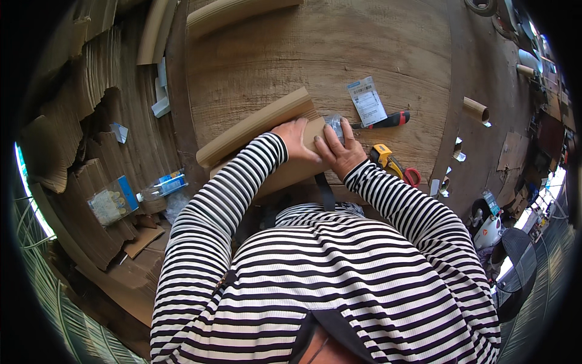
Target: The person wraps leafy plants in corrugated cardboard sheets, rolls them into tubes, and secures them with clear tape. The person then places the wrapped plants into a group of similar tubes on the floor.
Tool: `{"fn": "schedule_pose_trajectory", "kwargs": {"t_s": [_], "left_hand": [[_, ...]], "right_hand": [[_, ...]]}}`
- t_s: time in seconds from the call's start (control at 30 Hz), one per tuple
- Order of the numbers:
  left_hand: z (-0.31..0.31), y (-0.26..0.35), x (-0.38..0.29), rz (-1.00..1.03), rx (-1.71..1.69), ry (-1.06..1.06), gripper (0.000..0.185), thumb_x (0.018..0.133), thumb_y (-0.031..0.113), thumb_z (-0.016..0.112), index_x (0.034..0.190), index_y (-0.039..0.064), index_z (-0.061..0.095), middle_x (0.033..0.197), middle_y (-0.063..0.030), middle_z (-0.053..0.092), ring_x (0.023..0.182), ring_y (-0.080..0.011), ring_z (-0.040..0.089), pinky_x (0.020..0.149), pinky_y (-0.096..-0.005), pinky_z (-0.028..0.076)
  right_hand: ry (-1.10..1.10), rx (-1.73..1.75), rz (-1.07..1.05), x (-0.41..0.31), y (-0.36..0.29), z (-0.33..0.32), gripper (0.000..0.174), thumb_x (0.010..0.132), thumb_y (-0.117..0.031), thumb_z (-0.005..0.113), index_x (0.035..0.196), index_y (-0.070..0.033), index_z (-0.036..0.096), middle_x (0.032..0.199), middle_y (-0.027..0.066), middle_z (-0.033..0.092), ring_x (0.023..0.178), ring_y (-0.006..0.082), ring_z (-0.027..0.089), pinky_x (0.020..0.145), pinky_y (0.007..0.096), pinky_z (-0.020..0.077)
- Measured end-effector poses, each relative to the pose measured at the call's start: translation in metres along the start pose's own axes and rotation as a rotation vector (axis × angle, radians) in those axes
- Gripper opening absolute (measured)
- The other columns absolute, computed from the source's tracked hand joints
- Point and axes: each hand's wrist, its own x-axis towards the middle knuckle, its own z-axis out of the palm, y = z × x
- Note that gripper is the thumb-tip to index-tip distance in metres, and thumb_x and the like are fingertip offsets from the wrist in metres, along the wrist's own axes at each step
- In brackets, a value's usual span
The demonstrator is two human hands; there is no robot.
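Before me, a sheet of corrugated cardboard [259, 125] lies bent into a long fold, slanting across the wooden board [254, 68]. My left hand [295, 140] grips the cardboard, its thumb pointing towards my right hand. At the sheet's right end my right hand [338, 150] presses its fingers over the cardboard edge. Clear plastic wrap [334, 125] bulges from that end, beneath the right fingers; what it covers is hidden. Just beyond the right hand are a white printed label [367, 102] and a tool with a black-and-red handle [391, 120].
Beside my right forearm lie a yellow-and-black tool [386, 159] and red-handled scissors [412, 176]. Torn cardboard [104, 150], a plastic bottle [163, 185] and a plastic packet [113, 200] are on the left. A cardboard tube [475, 110] lies right. Another cardboard piece [236, 13] rests at the far edge.
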Motion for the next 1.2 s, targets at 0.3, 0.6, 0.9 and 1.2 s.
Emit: {"fn": "schedule_pose_trajectory", "kwargs": {"t_s": [0.3,0.6,0.9,1.2], "left_hand": [[0.003,-0.051,0.036,0.168,-0.205,-0.122,0.101,0.065,0.059,0.083,0.139,-0.001,0.051,0.131,-0.0211,0.061,0.123,-0.0322,0.059,0.106,-0.0388,0.045],[-0.008,-0.055,0.033,0.17,-0.191,-0.108,0.088,0.067,0.059,0.081,0.13,0.001,0.062,0.126,-0.0197,0.065,0.119,-0.033,0.061,0.104,-0.038,0.046],[0.0,-0.038,0.025,0.201,-0.273,-0.166,0.089,0.068,0.062,0.08,0.133,0.003,0.061,0.122,-0.0201,0.068,0.114,-0.0314,0.065,0.102,-0.0361,0.049],[0.007,-0.021,0.025,0.168,-0.266,-0.3,0.084,0.073,0.052,0.081,0.138,0.004,0.057,0.127,-0.0187,0.066,0.116,-0.0291,0.064,0.103,-0.0357,0.048]], "right_hand": [[0.004,0.017,-0.04,-0.005,0.0,0.003,0.057,0.084,-0.009,0.061,0.139,-0.018,0.052,0.144,0.018,0.047,0.128,0.056,0.045,0.084,0.0501,0.0593],[-0.02,0.008,-0.104,-0.002,0.002,0.001,0.056,0.083,-0.011,0.062,0.138,-0.017,0.053,0.142,0.0202,0.048,0.126,0.0584,0.046,0.09,0.0531,0.0572],[0.101,0.03,0.019,-0.023,-0.014,0.01,0.043,0.084,-0.01,0.064,0.125,-0.021,0.058,0.137,0.0153,0.049,0.129,0.0534,0.045,0.089,0.0534,0.0564],[0.176,-0.01,0.135,-0.058,-0.038,0.022,0.049,0.086,-0.013,0.063,0.132,-0.024,0.052,0.14,0.0128,0.046,0.135,0.0474,0.04,0.094,0.0488,0.0573]]}}
